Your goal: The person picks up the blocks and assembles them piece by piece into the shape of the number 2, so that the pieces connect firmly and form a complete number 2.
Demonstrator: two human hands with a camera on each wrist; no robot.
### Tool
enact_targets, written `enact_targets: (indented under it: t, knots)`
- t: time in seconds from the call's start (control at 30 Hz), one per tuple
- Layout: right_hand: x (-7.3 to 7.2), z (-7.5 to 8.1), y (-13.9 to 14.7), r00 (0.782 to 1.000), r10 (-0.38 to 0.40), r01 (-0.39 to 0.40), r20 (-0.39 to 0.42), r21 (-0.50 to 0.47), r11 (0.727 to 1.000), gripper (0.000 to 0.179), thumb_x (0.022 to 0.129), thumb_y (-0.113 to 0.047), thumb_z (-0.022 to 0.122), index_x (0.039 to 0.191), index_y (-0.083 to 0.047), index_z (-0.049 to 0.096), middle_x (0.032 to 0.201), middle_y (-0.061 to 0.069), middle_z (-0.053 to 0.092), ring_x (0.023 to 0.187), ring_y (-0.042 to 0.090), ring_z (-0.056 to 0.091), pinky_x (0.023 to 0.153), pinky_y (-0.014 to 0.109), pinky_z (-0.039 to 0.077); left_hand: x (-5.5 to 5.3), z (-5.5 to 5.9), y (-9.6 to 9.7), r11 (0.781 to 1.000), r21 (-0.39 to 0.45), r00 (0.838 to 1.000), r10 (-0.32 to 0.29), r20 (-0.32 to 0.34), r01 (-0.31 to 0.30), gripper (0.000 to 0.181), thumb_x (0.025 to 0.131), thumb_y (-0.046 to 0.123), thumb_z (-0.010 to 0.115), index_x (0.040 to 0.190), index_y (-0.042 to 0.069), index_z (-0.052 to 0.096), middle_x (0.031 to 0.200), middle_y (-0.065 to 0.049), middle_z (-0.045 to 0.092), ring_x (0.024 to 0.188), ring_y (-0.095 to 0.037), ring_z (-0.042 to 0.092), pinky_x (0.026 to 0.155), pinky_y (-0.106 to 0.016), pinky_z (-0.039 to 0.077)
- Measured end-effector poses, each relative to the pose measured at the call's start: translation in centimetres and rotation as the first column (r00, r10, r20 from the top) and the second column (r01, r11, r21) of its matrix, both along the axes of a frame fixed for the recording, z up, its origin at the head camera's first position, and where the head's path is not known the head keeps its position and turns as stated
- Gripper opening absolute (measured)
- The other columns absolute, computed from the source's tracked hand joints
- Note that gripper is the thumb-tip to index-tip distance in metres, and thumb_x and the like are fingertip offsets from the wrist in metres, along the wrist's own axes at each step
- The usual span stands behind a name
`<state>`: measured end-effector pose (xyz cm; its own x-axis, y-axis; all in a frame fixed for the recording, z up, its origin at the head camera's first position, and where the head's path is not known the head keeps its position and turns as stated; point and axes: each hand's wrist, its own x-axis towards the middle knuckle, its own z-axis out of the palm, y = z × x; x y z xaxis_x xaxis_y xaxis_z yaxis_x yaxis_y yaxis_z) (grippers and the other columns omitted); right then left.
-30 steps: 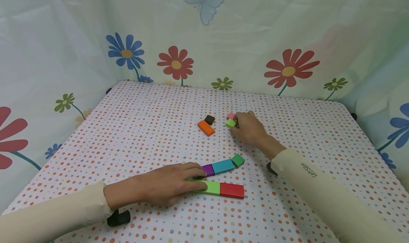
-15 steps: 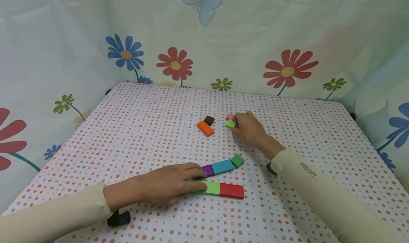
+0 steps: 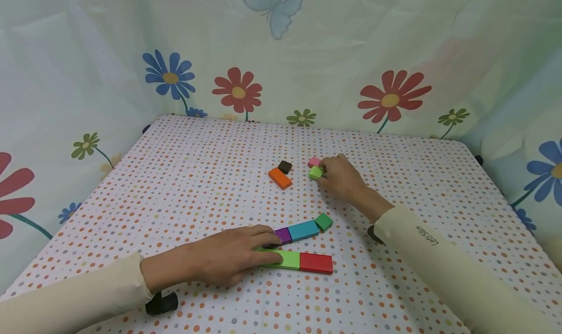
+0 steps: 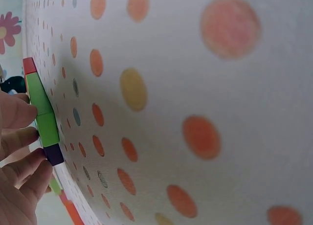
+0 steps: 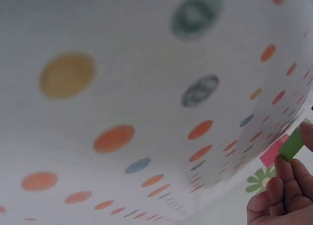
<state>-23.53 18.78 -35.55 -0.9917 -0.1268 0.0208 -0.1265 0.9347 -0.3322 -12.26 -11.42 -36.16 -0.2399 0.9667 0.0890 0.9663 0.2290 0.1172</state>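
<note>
My left hand [image 3: 224, 256] rests over the left ends of two rows of flat blocks. Its thumb lies on a light green block [image 3: 290, 260], which adjoins a red block [image 3: 316, 263]. The fingertips are right at a purple block [image 3: 284, 235], followed by a blue block [image 3: 304, 230] and a tilted green block [image 3: 324, 222]. In the left wrist view, the fingers touch light green blocks [image 4: 41, 100] and a dark purple block [image 4: 54, 155]. Farther back, my right hand [image 3: 344, 180] pinches a small light green block [image 3: 315, 172] beside a pink block [image 3: 313, 162].
An orange block [image 3: 279, 178] lies left of the right hand, against a dark brown block [image 3: 285, 167]. The dotted tablecloth [image 3: 210, 178] spreads around everything, and a flowered curtain [image 3: 333, 56] stands behind the table.
The whole head view has shifted slightly. Both hands stay in place, the left over the rows and the right at the small light green block.
</note>
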Motion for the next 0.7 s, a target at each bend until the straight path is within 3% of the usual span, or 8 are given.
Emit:
enact_targets:
  t: [0.7]
  knots:
    - [1.1, 0.0, 0.5, 1.000, 0.027, -0.027, -0.002, -0.039, 0.999, 0.038, 0.092, -0.010, 0.068, 0.126, 0.004, 0.065, 0.116, 0.017, 0.067, 0.105, 0.029, 0.052, 0.089, 0.045, 0.050, 0.0, 0.0, 0.1, 1.000, 0.003, 1.000, -0.006, -0.016, 0.006, 0.039, 0.100, 0.011, 0.055, 0.136, 0.027, 0.057, 0.145, 0.000, 0.051, 0.137, -0.016, 0.043, 0.113, -0.034, 0.041]
